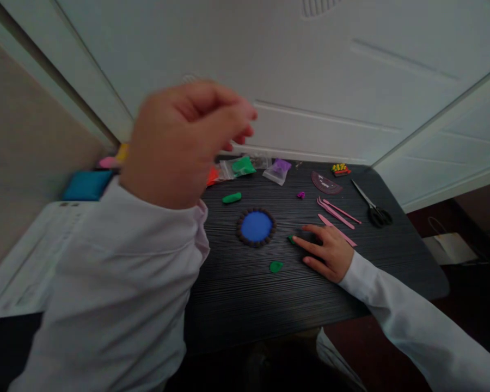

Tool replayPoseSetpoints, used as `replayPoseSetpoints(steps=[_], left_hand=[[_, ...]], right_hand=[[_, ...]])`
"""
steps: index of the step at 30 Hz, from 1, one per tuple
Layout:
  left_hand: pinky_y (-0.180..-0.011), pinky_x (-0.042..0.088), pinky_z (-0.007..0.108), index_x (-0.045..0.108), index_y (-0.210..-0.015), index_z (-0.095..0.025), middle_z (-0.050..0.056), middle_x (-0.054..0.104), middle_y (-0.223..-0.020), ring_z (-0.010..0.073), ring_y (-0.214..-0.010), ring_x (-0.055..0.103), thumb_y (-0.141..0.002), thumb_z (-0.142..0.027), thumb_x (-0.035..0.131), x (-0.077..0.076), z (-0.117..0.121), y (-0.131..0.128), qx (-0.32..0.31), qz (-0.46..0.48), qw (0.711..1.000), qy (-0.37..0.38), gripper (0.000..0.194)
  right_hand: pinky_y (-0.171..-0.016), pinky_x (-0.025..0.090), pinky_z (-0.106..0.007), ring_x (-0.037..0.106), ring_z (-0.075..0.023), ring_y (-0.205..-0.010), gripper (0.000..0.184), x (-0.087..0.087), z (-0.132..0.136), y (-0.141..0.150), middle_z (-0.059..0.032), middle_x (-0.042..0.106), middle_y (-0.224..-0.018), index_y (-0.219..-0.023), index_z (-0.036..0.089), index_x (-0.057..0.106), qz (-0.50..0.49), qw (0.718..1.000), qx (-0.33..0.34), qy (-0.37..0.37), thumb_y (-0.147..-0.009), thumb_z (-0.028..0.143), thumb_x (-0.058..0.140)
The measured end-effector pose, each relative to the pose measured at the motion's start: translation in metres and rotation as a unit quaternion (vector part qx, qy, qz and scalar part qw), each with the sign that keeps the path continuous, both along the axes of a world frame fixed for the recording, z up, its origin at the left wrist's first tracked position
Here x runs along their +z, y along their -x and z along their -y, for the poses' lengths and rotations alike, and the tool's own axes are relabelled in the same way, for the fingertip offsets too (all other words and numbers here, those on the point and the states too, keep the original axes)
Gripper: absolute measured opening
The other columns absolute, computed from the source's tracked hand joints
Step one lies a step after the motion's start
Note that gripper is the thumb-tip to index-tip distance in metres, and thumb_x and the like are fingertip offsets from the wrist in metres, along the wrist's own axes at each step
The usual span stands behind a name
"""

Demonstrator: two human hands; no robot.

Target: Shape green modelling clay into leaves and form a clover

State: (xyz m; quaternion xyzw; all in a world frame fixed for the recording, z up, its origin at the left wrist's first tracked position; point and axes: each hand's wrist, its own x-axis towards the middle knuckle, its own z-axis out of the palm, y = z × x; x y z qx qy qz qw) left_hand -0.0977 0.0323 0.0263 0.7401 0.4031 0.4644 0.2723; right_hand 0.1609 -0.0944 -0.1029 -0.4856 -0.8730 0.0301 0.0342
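My left hand (183, 139) is raised high, close to the camera, slightly blurred. Its thumb and fingers are pressed together, and anything between them is hidden. On the dark table, my right hand (324, 251) lies with fingers spread, its index fingertip touching a small green clay piece (291, 239). Nearby is a flat green clay leaf shape (276, 267). To the left of the right hand sits a blue clay disc (256, 226) ringed by dark brown clay balls (239, 231). Behind the disc lies a green clay roll (231, 198).
Pink tools (338, 213), a protractor (325, 183) and black-handled scissors (376, 211) lie on the right. A crumpled purple clay bit (301, 195) is near them. Bags of green clay (243, 165) and purple clay (281, 166) line the back. Printed paper (20, 250) lies left.
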Motion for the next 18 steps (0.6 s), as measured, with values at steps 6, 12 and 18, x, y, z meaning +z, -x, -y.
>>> replayPoseSetpoints(steps=[6, 12, 18], left_hand=[[-0.062, 0.039, 0.027, 0.065, -0.075, -0.022, -0.001, 0.06, -0.068, 0.0131, -0.069, 0.054, -0.073, -0.028, 0.052, -0.043, 0.01, -0.05, -0.242, -0.343, 0.904, -0.082, 0.015], [-0.071, 0.034, 0.037, 0.065, -0.067, -0.025, 0.002, 0.061, -0.078, 0.0221, -0.085, 0.048, -0.065, -0.026, 0.059, -0.091, 0.015, -0.072, -0.28, -0.437, 0.849, -0.094, 0.007], [-0.076, 0.03, 0.037, 0.064, -0.072, -0.026, 0.0, 0.061, -0.08, 0.0202, -0.088, 0.045, -0.067, -0.03, 0.059, -0.097, 0.015, -0.075, -0.3, -0.45, 0.837, -0.085, 0.009]], right_hand=[[-0.081, 0.034, -0.044, 0.043, -0.0243, -0.098, 0.048, 0.008, -0.002, 0.003, -0.0113, 0.036, -0.124, -0.127, 0.03, 0.034, 0.035, 0.999, 0.001, 0.033, -0.081, 0.043, 0.038], [-0.082, 0.034, -0.044, 0.043, -0.0237, -0.097, 0.048, 0.008, -0.001, 0.002, -0.0116, 0.037, -0.123, -0.127, 0.028, 0.035, 0.034, 0.999, 0.0, 0.035, -0.081, 0.043, 0.038], [-0.08, 0.034, -0.044, 0.044, -0.0236, -0.096, 0.048, 0.009, -0.001, 0.003, -0.0114, 0.039, -0.123, -0.127, 0.029, 0.034, 0.037, 0.999, 0.002, 0.032, -0.081, 0.043, 0.038]])
